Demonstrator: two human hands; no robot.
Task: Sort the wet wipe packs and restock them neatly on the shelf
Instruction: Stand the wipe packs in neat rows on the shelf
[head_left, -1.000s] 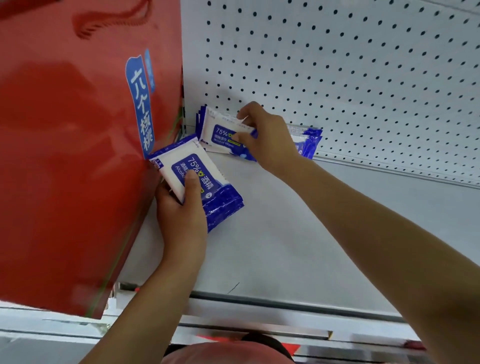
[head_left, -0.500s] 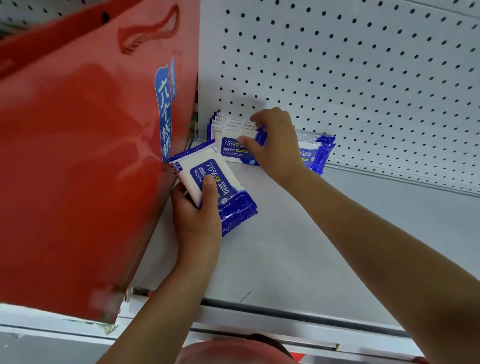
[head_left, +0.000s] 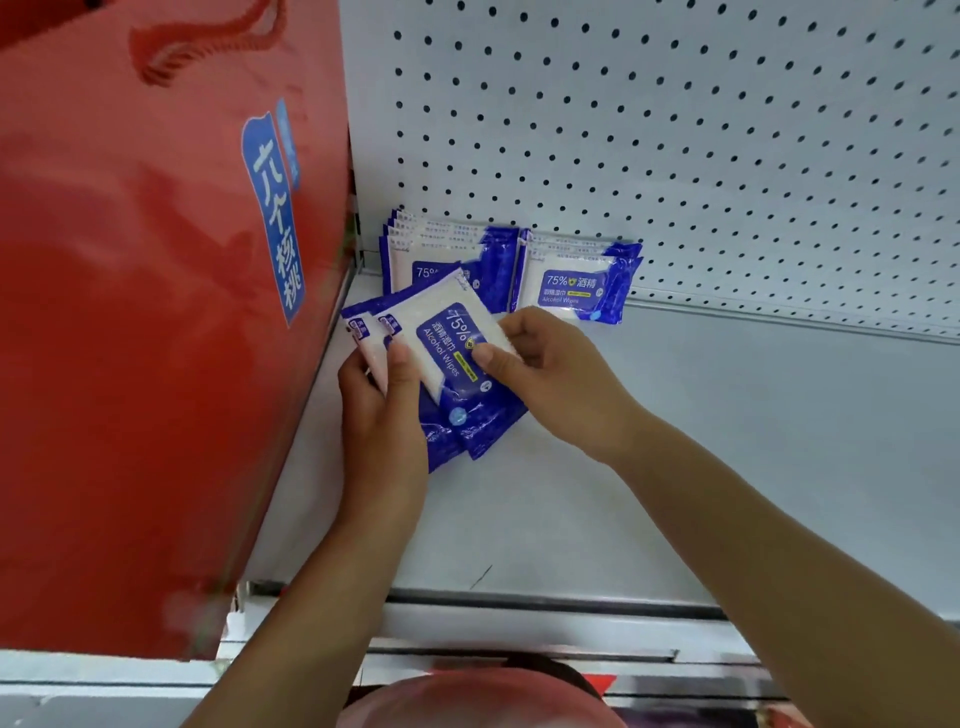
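Two rows of blue-and-white wet wipe packs lean upright against the pegboard at the back of the shelf, the left row and the right row. My left hand grips a small stack of the same packs just above the shelf, thumb on top. My right hand pinches the top pack of that stack between thumb and fingers at its right edge.
A large red gift box with a blue label stands hard against the left side of the packs. The white shelf board stretches to the right, with a perforated back wall and a metal front rail.
My right hand has left the packs at the back wall and come forward to the stack in my left hand, taking hold of its top pack. The standing rows are now uncovered.
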